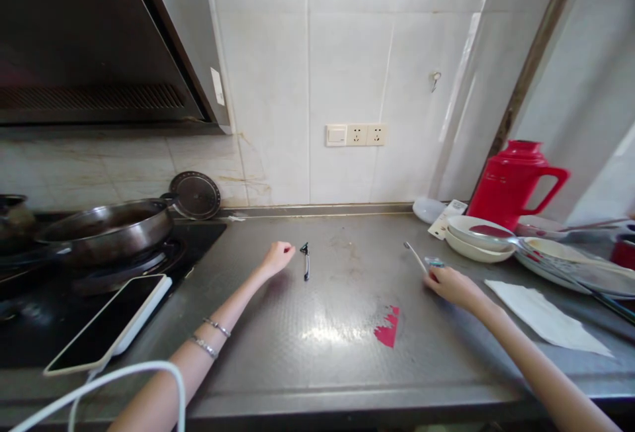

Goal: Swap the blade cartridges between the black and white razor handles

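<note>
A small black-handled tool (305,259) is lying on the steel counter (347,352), just at three o'clock of the left hand (278,257), which is resting curled, gripping nothing. The right hand (454,286) is pinching a thin white stick (415,257) beside stacked white bowls (479,239).

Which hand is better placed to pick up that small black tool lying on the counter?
Left. The left hand rests right beside the black tool, while the right hand is farther off and already holds a thin white stick.
</note>
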